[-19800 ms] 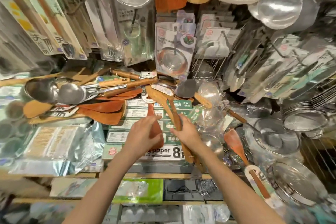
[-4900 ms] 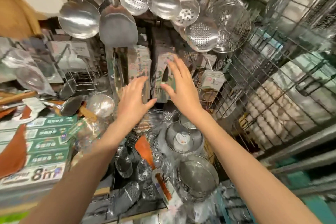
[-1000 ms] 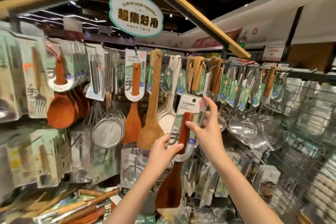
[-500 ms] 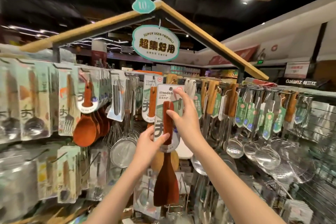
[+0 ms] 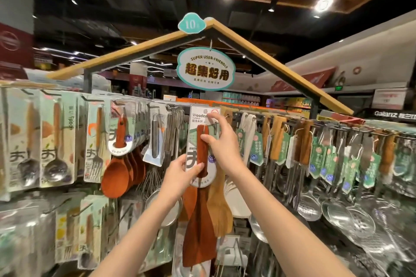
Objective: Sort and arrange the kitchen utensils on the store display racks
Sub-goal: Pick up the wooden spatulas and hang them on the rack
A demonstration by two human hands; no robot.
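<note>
A dark wooden turner (image 5: 199,227) on a white card labelled "Wooden Turner" (image 5: 198,117) is held up against the top hook rail of the display rack (image 5: 351,132). My left hand (image 5: 180,175) pinches the lower part of the card and handle. My right hand (image 5: 219,144) grips the handle higher up, with fingers at the card's top near its hang hole. The blade hangs down over a lighter wooden spatula (image 5: 219,207).
Carded spoons and forks (image 5: 54,141) and reddish wooden rice paddles (image 5: 117,175) hang to the left. Wood-handled steel skimmers and ladles (image 5: 308,207) hang to the right. A whisk and strainer sit behind my left hand. An oval sign (image 5: 206,69) hangs under the roof-shaped frame.
Both hands have lifted the carded turner up and slightly left, from below the rail to the level of the top hooks. The view has tilted upward.
</note>
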